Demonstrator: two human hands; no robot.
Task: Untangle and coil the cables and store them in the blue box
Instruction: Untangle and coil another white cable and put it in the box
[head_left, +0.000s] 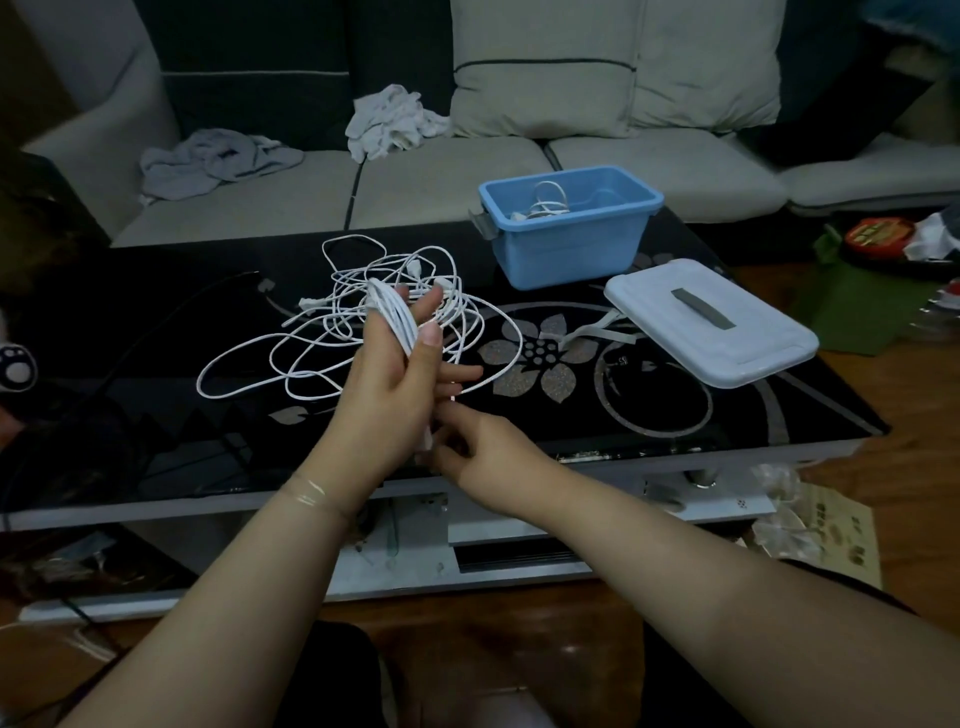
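My left hand (397, 374) is raised above the table with several loops of white cable (394, 317) wound around its fingers, the thumb pressing them. Just below it, my right hand (475, 447) pinches the loose end of that same cable. A tangle of white cables (332, 332) lies on the table behind my hands. The blue box (569, 236) stands open at the back right, with a coiled white cable (545, 202) inside.
The box's pale lid (711, 322) with a grey handle lies right of the box on the black glass table (727, 415). A black cable (171, 317) trails over the table's left side. A sofa with crumpled cloths (389, 124) is behind.
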